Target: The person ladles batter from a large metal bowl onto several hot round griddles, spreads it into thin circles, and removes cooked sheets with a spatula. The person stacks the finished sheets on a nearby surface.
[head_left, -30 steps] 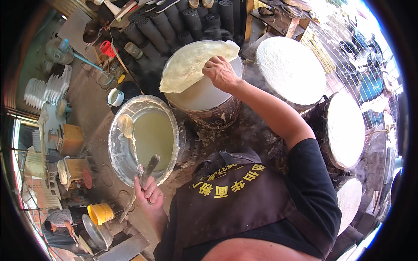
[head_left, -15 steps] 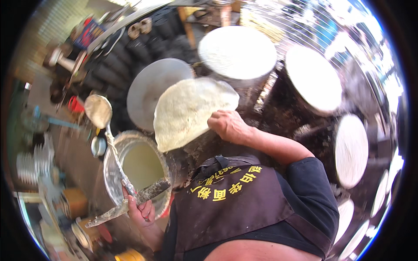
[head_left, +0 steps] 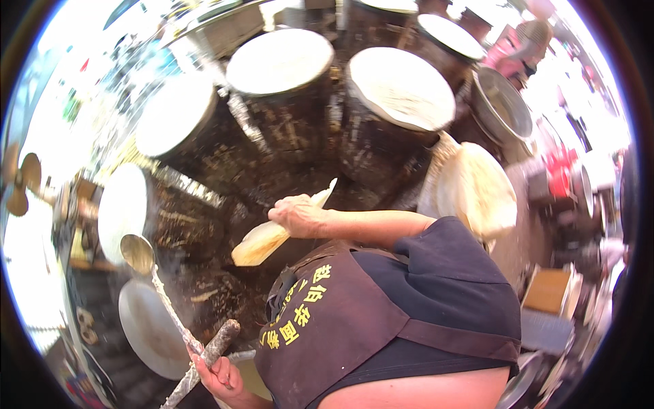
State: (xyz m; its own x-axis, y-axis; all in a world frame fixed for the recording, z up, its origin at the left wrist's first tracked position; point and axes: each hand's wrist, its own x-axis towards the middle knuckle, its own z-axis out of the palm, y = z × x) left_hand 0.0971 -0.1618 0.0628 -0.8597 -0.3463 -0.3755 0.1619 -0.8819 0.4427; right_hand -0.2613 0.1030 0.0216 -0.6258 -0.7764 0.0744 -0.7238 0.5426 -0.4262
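Note:
Pinched in my right hand (head_left: 298,216) is a thin, pale yellow pancake (head_left: 262,243), seen nearly edge-on and hanging on both sides of my fingers. It is held in front of my brown apron (head_left: 340,320). My left hand (head_left: 221,376), low at the left, grips the batter-crusted handle of a ladle (head_left: 138,254), whose round bowl points up and away. A thick, crusted scraper-like tool (head_left: 223,338) crosses the ladle's handle in the same hand. Part of a vessel of pale batter (head_left: 253,376) shows behind that hand, mostly hidden by my arm and apron.
White-topped round griddles (head_left: 279,63) on dark drum-shaped stoves curve around me. A bare grey griddle (head_left: 153,328) lies left of the left-hand tools. Pale flatbread rounds (head_left: 480,191) are at the right, near a metal basin (head_left: 503,102). A person in pink (head_left: 514,54) is farther back.
My body has turned to the right, so the griddles have shifted left in view. The pancake, earlier spread broad beside the grey griddle, now hangs edge-on in my right hand.

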